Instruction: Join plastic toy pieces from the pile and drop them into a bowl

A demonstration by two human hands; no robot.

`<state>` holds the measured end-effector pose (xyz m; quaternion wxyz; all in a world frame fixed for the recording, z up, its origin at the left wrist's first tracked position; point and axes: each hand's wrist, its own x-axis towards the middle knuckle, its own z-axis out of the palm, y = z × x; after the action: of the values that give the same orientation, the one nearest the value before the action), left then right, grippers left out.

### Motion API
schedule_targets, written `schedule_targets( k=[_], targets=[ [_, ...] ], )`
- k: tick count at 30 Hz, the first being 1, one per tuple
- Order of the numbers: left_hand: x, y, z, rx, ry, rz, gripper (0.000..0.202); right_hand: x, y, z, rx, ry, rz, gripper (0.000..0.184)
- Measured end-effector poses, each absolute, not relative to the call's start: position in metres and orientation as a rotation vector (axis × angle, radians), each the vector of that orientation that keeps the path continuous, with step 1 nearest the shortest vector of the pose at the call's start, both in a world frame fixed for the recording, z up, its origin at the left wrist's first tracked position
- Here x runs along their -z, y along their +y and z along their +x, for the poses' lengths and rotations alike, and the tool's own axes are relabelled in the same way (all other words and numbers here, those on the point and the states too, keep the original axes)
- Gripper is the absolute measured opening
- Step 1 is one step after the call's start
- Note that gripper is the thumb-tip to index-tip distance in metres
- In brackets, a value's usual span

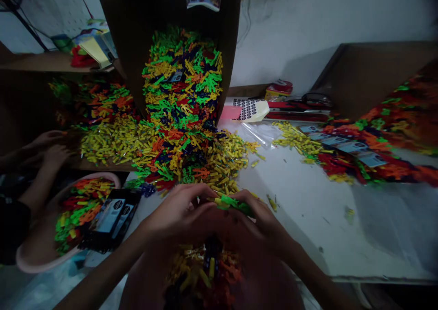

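Pink plastic basin (34, 260) sits at seven o'clock, piled with small green, yellow, orange and red plastic pieces. Flat black packs with blue cards (109, 221) overlap its rim. At nine o'clock, a co-worker's two hands (44, 148) rest slightly apart at the edge of a spreading heap of multicoloured plastic pieces (181, 100), which rises against a dark brown cardboard box (116, 27) at twelve o'clock. At six o'clock, the person's left hand (178, 212) and right hand (263, 223) come together, clasping a clump of bright green plastic pieces (229, 204) between them. Beneath the hands is a dim round basin (143, 287) holding more mixed pieces. To the right, a white table (301, 218) stretches from three to five o'clock. On it at two o'clock lie loose yellow plastic pieces (294, 139), blue printed cards (345, 145) and a long orange, red and green band of pieces (393, 132).
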<state>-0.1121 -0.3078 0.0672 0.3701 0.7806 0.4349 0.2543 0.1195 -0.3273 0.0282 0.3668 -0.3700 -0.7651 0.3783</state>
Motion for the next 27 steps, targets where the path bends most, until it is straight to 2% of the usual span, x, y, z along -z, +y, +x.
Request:
schedule_targets(
  k=[5,8,11,13,16,19,23,27],
  targets=[
    [-0.074,-0.314,-0.115,-0.595,1.014,1.985,0.023,-0.042,-0.330,0.126,-1.083,-2.020,-1.001,0.015],
    [-0.070,-0.297,-0.126,-0.541,0.858,1.965,0.038,-0.062,-0.324,0.141,-1.263,-2.200,-0.942,0.022],
    [-0.043,-0.261,-0.133,-0.678,1.077,1.994,0.046,-0.062,-0.303,0.150,-1.066,-2.140,-1.096,0.023],
    [-0.013,-0.236,-0.131,-0.624,1.304,2.150,0.043,-0.044,-0.278,0.146,-0.839,-2.052,-1.150,0.021],
    [0.032,-0.210,-0.124,-0.296,1.321,2.476,0.022,-0.002,-0.232,0.122,-0.521,-2.178,-1.130,0.019],
    [0.062,-0.202,-0.121,-0.062,1.224,2.680,0.021,0.042,-0.191,0.090,-0.257,-2.498,-1.078,0.030],
    [0.073,-0.203,-0.128,0.039,1.092,2.818,0.022,0.077,-0.155,0.063,-0.247,-2.788,-0.950,0.035],
    [0.077,-0.202,-0.134,-0.007,1.068,2.794,0.017,0.081,-0.140,0.063,-0.423,-2.658,-1.002,0.020]
  ],
)
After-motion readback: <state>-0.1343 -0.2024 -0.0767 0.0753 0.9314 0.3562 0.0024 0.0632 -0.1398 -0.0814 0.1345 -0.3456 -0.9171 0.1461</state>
